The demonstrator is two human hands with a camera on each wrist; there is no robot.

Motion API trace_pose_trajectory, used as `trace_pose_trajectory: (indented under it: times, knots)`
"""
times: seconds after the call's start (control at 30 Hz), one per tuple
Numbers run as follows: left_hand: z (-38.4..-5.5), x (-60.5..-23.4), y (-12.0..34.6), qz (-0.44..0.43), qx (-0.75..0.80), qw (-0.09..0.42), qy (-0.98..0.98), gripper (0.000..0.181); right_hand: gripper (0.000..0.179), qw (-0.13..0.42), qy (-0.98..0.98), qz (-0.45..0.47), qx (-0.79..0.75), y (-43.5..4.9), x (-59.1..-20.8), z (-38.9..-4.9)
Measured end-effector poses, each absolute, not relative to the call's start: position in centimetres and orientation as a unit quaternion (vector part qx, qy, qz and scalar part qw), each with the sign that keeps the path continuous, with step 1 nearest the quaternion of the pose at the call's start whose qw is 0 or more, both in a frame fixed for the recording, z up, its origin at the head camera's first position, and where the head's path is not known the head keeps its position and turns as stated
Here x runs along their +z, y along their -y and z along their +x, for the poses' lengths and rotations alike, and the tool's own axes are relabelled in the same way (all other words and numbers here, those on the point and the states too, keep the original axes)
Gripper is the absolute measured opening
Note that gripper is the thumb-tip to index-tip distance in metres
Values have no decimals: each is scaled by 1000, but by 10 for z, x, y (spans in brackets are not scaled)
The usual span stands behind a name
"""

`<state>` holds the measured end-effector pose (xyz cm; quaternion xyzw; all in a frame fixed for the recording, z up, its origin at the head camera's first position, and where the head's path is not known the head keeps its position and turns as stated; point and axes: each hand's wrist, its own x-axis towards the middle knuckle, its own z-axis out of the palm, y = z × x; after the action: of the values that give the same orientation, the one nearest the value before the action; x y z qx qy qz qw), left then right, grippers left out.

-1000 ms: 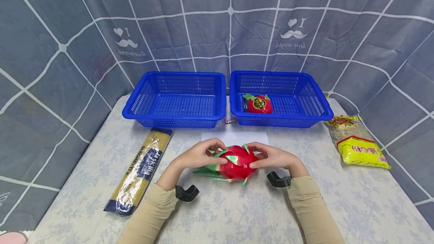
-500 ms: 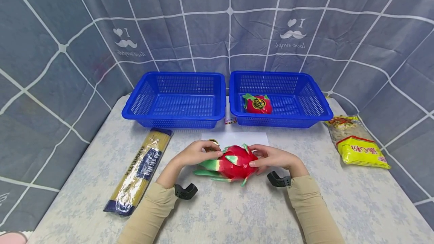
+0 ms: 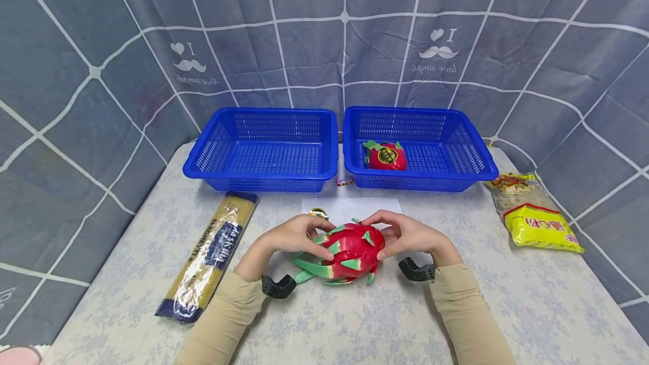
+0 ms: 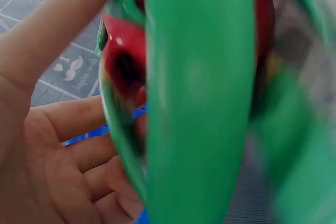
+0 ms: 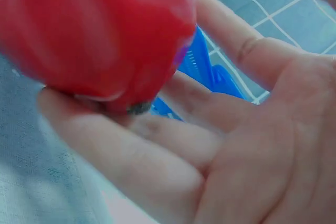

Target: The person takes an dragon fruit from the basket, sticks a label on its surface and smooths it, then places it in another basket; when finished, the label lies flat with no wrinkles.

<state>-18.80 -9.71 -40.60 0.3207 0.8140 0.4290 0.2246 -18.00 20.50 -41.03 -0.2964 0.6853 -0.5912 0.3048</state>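
Note:
Both hands hold a red dragon fruit [image 3: 356,248] with green scales, low over the table in front of the person. At the leafy end, the left hand [image 3: 295,237] has its thumb on the near side and fingers behind. The right hand [image 3: 412,236] grips the rounded end between thumb and fingers. A long green scale [image 4: 199,103] fills the middle of the left wrist view and hides part of the fruit. In the right wrist view, fingertips [image 5: 55,106] press against the smooth red skin. Just behind the left hand lies a round black-and-gold sticker [image 3: 318,213].
White paper [image 3: 365,205] lies behind the fruit. Two blue baskets stand at the back, the left basket [image 3: 261,176] and the right basket [image 3: 431,176], which contains another labelled dragon fruit [image 3: 387,156]. Spaghetti [image 3: 210,252] lies left; a yellow food bag [image 3: 537,218] lies right.
The dragon fruit has been turned between the hands and has come slightly nearer the person. Fingers of both hands have shifted on it, and the sticker behind now shows more.

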Motion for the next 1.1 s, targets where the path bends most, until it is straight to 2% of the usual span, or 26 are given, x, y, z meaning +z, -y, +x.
trace_pose_trajectory:
  times: [0.13, 0.5, 0.73, 0.8, 1.0, 1.1]
  knots:
    - [-185, -400, 97, 333, 409, 169, -832, 71, 61, 277, -702, -291, -588, -206, -410, -180]
    - [-170, -386, 88, 356, 347, 80, -864, 83, 63, 228, -708, -297, -598, -211, -404, -180]
    - [-165, -383, 83, 374, 307, 35, -874, 80, 60, 220, -712, -318, -586, -211, -400, -181]
    - [-165, -382, 83, 376, 304, 37, -874, 80, 59, 216, -715, -326, -580, -210, -400, -181]
    - [-169, -385, 87, 381, 355, 111, -846, 81, 58, 210, -718, -346, -566, -207, -398, -179]
    - [-171, -386, 90, 387, 373, 123, -834, 76, 57, 210, -716, -355, -564, -207, -399, -178]
